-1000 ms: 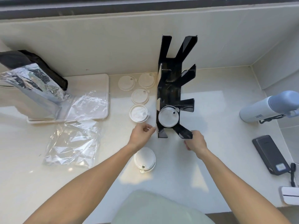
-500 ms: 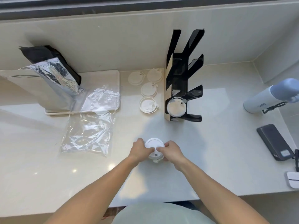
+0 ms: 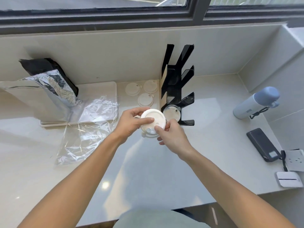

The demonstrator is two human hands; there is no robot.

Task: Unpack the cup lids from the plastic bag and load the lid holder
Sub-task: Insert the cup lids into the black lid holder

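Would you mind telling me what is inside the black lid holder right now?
The black lid holder has one white round lid in its lowest slot; the upper slots look empty, though their depths are dark.

Bright daylight enters from the window at twelve o'clock; glare patches sheen the counter. Wide-angle bending warps the edges; focus is slightly soft.

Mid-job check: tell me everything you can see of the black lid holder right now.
The lid holder is a glossy black rack, plastic by its look, standing upright on the pale counter near the back wall. Angled prongs slant up to its right in tiers, forming slots. The lowest slot holds a white cup lid; the upper slots look empty. Three loose lids lie on the counter just left of it. Neither hand touches it.
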